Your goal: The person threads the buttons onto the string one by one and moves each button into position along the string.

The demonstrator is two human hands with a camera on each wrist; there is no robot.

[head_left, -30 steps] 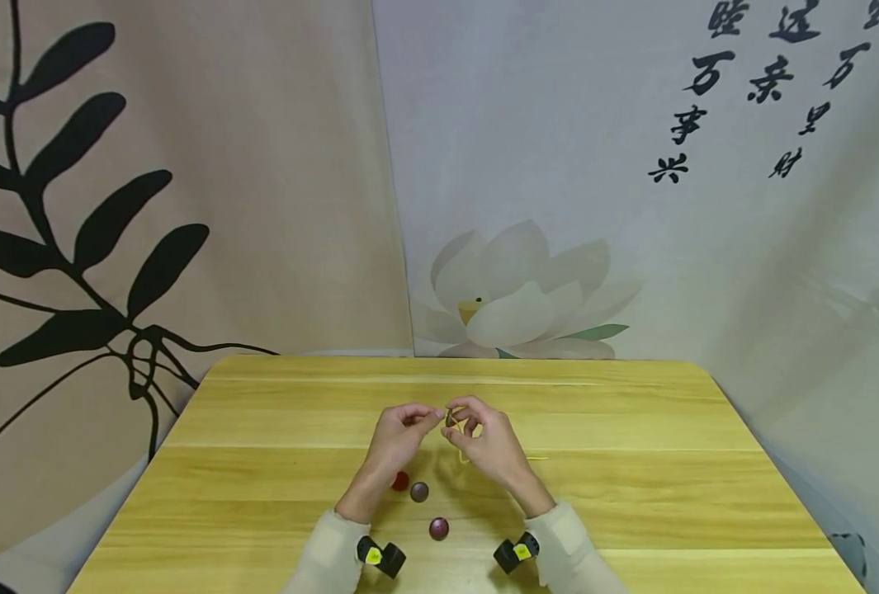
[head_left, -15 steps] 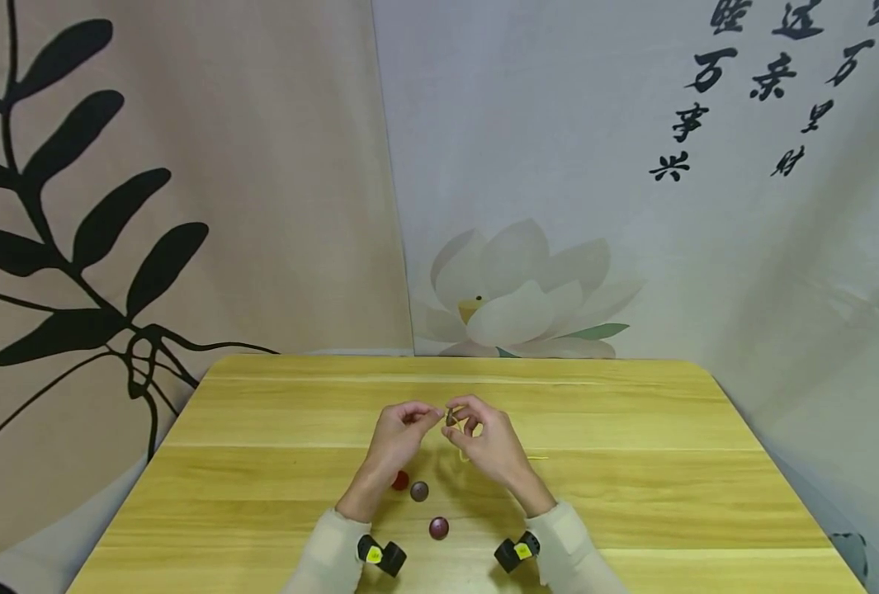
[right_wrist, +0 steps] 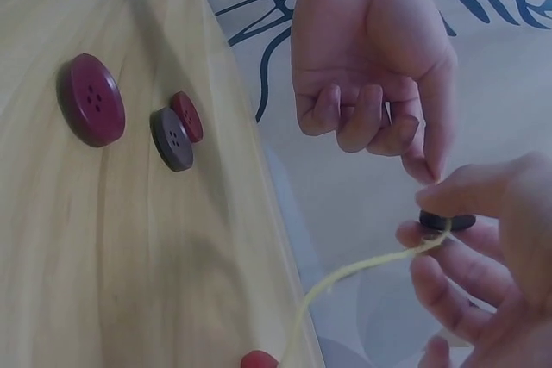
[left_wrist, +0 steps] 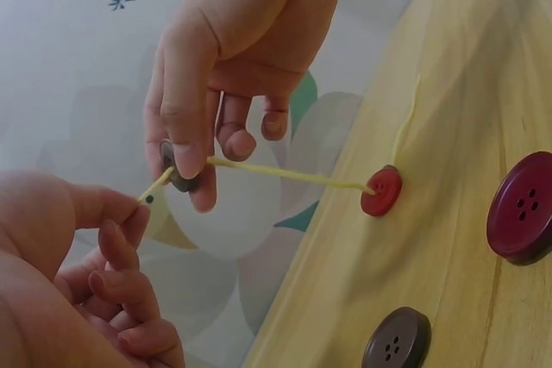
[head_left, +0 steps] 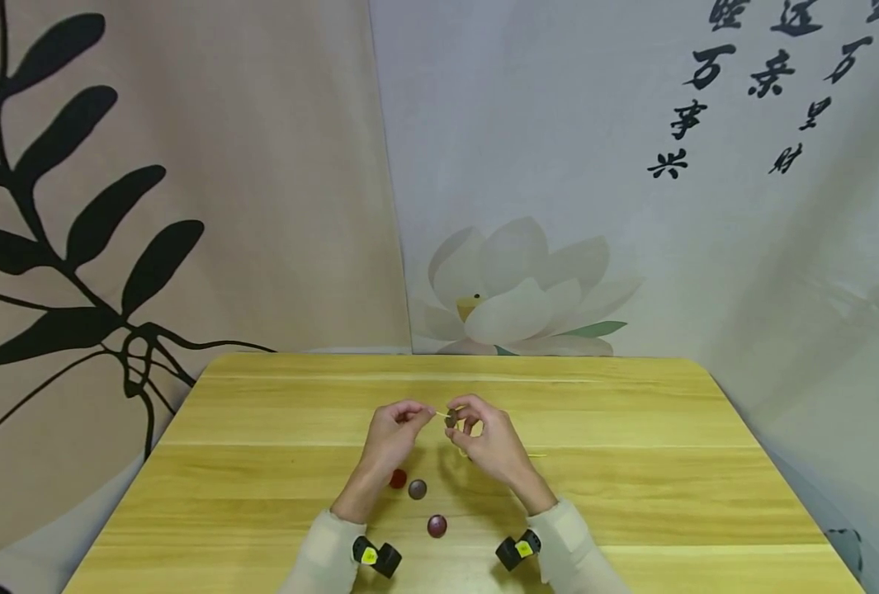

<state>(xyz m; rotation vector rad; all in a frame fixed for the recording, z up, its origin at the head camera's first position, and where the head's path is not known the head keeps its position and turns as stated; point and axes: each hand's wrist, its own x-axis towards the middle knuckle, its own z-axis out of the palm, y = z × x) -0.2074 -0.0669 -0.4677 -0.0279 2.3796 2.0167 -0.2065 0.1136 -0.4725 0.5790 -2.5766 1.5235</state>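
My left hand pinches the end of a yellow string between thumb and index finger. Beside it, my right hand holds a dark brown button by its edges above the table. The string passes through that button, and a short taut stretch spans from its face to my left fingertips. On the other side the string runs down to a small red button, which is threaded on it. Past the red button, the tail of the string trails over the wood in the left wrist view.
On the wooden table lie another red button, a grey-brown button and a larger maroon button, between the forearms. A printed cloth hangs behind the table's far edge.
My left hand has drawn slightly left, and a length of yellow string now shows between it and the brown button. The button has turned to show more of its face.
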